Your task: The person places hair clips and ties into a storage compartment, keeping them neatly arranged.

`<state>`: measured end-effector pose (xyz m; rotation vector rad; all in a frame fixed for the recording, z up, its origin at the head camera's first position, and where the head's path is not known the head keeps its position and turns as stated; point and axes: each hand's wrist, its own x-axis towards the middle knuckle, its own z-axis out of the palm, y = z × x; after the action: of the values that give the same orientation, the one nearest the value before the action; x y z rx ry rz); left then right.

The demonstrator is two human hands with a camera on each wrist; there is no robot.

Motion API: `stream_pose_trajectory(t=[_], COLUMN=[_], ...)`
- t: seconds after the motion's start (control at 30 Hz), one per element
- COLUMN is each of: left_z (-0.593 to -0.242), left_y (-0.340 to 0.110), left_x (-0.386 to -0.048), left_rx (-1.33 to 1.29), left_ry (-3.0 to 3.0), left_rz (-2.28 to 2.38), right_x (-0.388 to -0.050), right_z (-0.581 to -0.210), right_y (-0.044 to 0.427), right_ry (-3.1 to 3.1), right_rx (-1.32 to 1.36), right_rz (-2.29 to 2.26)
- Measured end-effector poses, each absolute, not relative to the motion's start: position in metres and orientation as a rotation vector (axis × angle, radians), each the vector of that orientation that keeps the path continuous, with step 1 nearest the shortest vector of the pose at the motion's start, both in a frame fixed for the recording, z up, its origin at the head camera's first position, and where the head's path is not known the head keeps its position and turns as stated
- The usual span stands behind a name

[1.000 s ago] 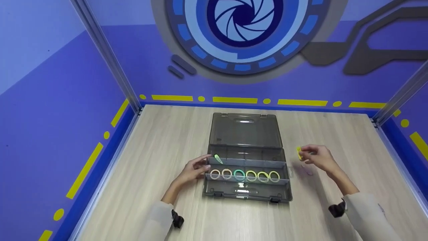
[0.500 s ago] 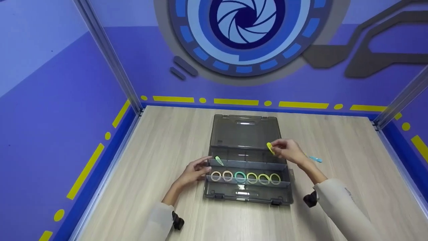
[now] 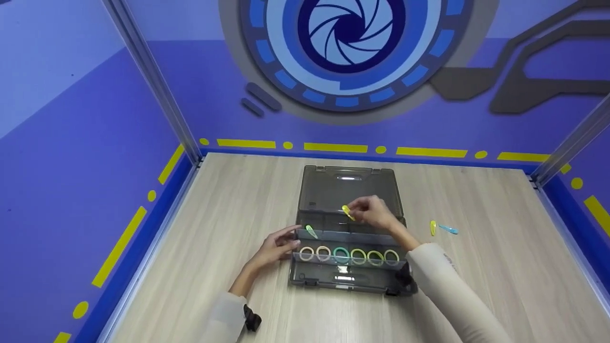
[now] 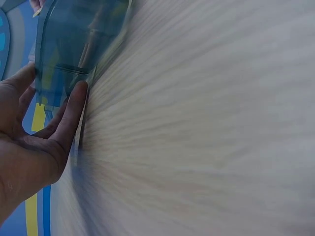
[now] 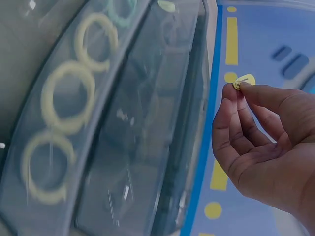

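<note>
A dark see-through plastic box [image 3: 329, 277] lies with its lid spread back on the table. My right hand [image 3: 375, 212] is over the rear compartment, pinching a yellow hair clip [image 3: 346, 209] between thumb and fingertips; the right wrist view also shows this hair clip [image 5: 244, 80]. My left hand [image 3: 274, 248] touches the box's left side with extended fingers, seen against the wall in the left wrist view. A light green hair clip [image 3: 311, 232] is at the left of the rear compartment. In the middle compartment, several ring-shaped hair ties [image 3: 341, 247] stand in a row.
Right of the box, a yellow hair clip [image 3: 432, 227] and a blue hair clip [image 3: 448, 229] lie on the wooden table [image 3: 481, 267]. The opened lid [image 3: 350, 188] reaches toward the back wall. Purple panels [image 3: 86, 181] enclose the table.
My right hand has carried the yellow hair clip leftward from the table's right side to above the box. The clips on the right are uncovered now. My left hand stays put.
</note>
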<state>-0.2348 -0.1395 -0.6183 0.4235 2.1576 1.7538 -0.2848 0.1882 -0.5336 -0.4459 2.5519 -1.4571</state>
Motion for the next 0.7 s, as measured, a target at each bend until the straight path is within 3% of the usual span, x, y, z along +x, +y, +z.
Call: stream_pose_trajectory(t=[0.7], left_z=[-0.619], left_y=[-0.140], left_x=[-0.232], left_rx=[0.368], left_ry=[2.119], left_rz=[1.767], right_x=[-0.280], right_z=[-0.573], right_y=[0.116], right_ry=[2.688], right_rx=[-0.225], right_rz=[-1.281])
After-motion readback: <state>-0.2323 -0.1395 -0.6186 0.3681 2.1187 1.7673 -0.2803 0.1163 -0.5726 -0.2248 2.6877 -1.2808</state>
